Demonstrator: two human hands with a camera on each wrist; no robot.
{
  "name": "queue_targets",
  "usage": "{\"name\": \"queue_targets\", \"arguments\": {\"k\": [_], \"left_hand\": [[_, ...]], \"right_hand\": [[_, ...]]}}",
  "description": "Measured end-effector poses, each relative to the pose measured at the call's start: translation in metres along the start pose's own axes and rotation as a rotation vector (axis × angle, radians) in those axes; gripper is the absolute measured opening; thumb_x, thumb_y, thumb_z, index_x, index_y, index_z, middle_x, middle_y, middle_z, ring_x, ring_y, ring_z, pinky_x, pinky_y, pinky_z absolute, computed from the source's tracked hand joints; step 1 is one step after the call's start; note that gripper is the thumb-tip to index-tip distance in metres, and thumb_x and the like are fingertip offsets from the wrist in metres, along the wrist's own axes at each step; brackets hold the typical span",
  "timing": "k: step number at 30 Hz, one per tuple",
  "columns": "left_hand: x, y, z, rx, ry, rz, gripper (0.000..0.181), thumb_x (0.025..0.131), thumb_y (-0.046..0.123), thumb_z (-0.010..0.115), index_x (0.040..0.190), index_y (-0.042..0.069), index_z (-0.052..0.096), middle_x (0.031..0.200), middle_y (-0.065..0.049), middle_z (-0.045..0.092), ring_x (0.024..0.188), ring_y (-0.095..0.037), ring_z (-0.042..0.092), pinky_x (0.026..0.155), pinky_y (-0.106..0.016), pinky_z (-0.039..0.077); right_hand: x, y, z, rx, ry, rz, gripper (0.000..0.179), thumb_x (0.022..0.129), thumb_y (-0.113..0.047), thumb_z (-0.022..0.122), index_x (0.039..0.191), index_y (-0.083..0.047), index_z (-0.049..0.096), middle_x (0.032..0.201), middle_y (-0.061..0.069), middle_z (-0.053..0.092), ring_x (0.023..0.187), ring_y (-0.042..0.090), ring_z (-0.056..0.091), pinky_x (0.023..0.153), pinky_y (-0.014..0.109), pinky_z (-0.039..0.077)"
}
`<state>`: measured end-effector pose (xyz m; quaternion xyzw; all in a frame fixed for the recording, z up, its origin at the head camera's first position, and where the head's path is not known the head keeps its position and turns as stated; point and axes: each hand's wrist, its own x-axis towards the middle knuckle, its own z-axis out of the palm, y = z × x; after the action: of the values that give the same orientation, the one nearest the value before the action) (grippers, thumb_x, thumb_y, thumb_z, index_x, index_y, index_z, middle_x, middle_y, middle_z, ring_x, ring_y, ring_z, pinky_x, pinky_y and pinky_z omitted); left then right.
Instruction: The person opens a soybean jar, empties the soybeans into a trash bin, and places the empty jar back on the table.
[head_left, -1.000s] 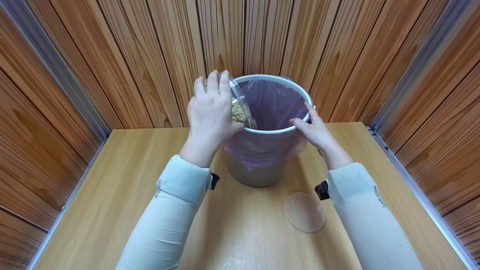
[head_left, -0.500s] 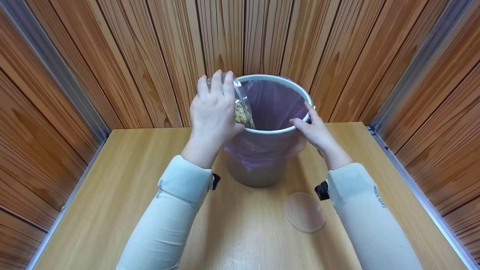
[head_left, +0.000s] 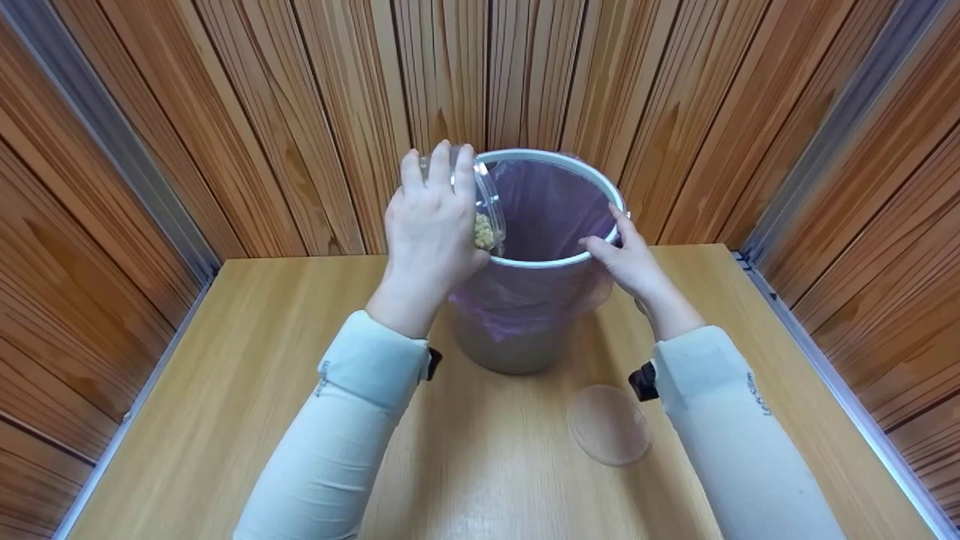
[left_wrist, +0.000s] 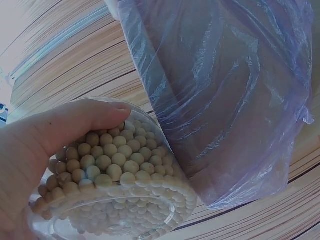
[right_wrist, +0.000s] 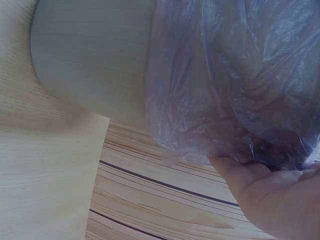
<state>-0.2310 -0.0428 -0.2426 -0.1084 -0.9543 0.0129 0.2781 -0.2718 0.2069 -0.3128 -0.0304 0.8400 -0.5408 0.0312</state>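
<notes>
My left hand (head_left: pixel 431 225) grips a clear plastic jar (head_left: pixel 493 199), which lies tipped with its mouth over the left rim of a trash can (head_left: pixel 536 263). Small round beige balls (left_wrist: pixel 117 159) fill much of the jar in the left wrist view; in the head view some balls (head_left: pixel 484 232) show near its mouth. A purple plastic bag (head_left: pixel 517 292) lines the can and hangs down over its outside. At the can's right side, my right hand (head_left: pixel 637 266) holds the rim, thumb inside and fingers outside over the bag (right_wrist: pixel 225 90).
A round translucent lid (head_left: pixel 609 425) lies flat on the wooden table (head_left: pixel 495 465), in front of the can and near the right forearm. Wood-plank walls (head_left: pixel 337 112) stand behind and on both sides, with metal strips along the corners.
My left hand has shifted slightly right with the jar, tipping it further over the rim, and fewer balls show near its mouth. The right hand, can and lid have stayed put.
</notes>
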Motion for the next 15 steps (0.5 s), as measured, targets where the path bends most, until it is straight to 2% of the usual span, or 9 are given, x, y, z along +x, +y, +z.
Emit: {"name": "queue_targets", "arguments": {"k": [5,15], "left_hand": [[0.0002,0.0011,-0.001,0.016,-0.009,0.008,0.114,0.054,0.052,0.081,0.144,0.009,0.028,0.144,-0.015,0.034,0.13,-0.042,0.03,0.088,-0.042,0.05],[0.0003,0.0033,0.0003,0.033,0.023,0.039,0.109,0.055,0.046,0.082,0.143,0.008,0.03,0.143,-0.015,0.037,0.129,-0.042,0.032,0.085,-0.041,0.051]], "right_hand": [[0.0019,0.0012,0.0013,-0.007,0.006,-0.006,0.079,0.089,-0.028,0.051,0.15,-0.015,0.002,0.153,0.018,0.011,0.14,0.03,0.014,0.113,0.045,0.015],[0.0011,0.0008,0.001,-0.005,0.002,-0.025,0.078,0.09,-0.028,0.051,0.15,-0.014,0.002,0.154,0.018,0.009,0.14,0.031,0.014,0.113,0.046,0.015]]}}
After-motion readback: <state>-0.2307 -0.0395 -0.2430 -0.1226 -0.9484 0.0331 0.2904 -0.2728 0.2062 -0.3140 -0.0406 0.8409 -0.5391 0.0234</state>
